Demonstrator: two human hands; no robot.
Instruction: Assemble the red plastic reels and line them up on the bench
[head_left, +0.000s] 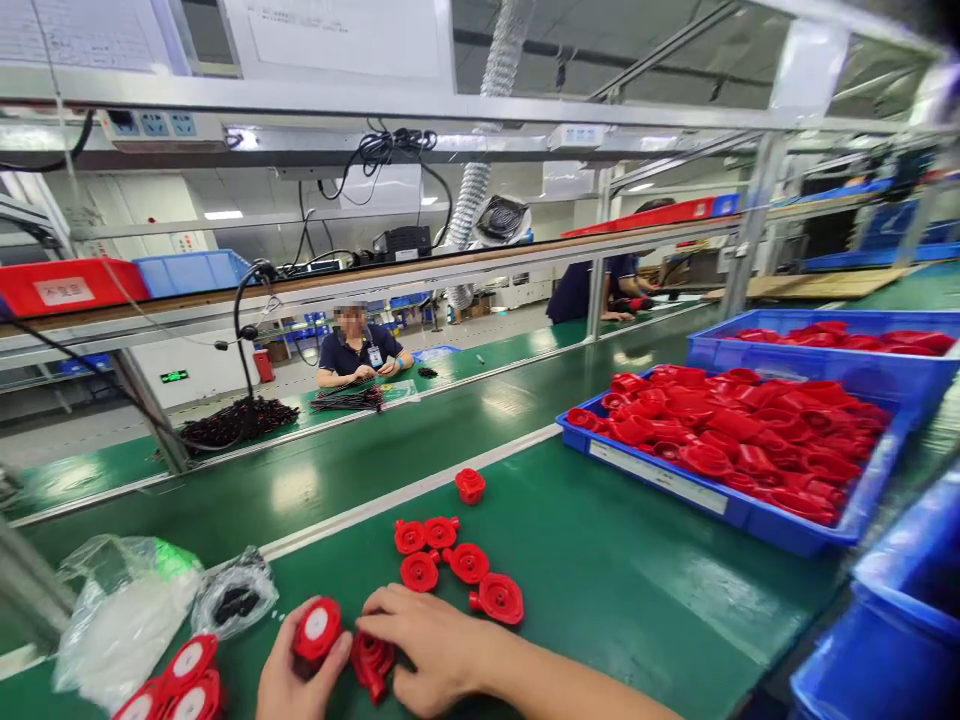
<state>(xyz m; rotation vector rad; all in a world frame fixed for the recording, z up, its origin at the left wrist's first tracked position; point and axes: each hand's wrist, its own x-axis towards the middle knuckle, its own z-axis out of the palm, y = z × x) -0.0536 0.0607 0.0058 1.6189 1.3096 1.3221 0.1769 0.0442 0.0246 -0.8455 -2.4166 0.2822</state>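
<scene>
My left hand (296, 670) is closed round a red plastic housing (318, 628) whose round face has a white disc in the middle. Just right of it, my right hand (427, 640) curls its fingers over another red housing (373, 665) with a short spout pointing down toward me. Beyond my right hand, several red round housings with side spouts (469, 563) lie open side up on the green bench. At the lower left, a few white-disc housings (187, 660) sit close together.
A clear plastic bag (127, 610) and a smaller bag of black parts (236, 592) lie at left. A blue tray (660, 490) heaped with red parts stands at right, near more blue bins (885, 640). Across the conveyor, a person (360, 350) sits by black wires (240, 422).
</scene>
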